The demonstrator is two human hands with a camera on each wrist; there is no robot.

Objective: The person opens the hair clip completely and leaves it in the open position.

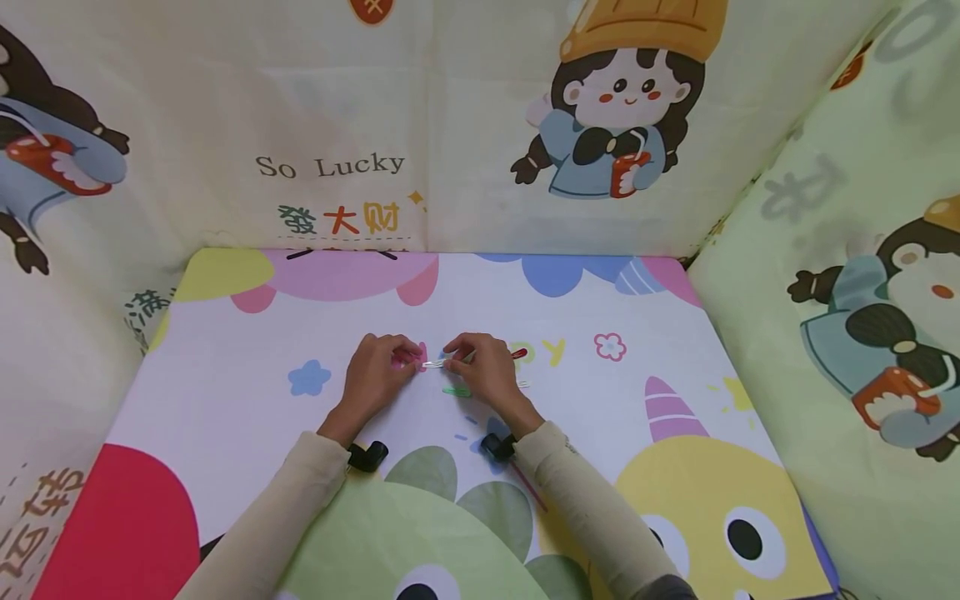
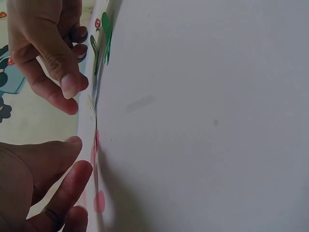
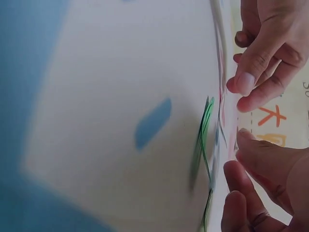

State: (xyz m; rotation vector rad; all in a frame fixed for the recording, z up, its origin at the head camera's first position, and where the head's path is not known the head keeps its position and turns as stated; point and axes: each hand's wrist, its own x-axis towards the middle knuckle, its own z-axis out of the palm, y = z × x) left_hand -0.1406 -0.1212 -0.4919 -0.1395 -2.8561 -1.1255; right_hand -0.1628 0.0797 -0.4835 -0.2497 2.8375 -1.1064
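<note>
Over cartoon tablecloth point(image 1: 225, 350), both hands pinch a silver clip point(image 1: 433, 364)

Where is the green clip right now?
In the head view, the green clip lies on the printed mat, just below the right hand, near centre.

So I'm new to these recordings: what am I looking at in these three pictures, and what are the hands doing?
No machine here: a person works with bare hands. The wide picture comes from a head camera; the two close, sideways ones come from cameras on each wrist. In the wide view the left hand pinches a pink clip and the right hand pinches a silver clip, over a cartoon-print cloth. A green clip lies on the cloth by the right hand. The wrist views show mostly fingers and cloth.
</note>
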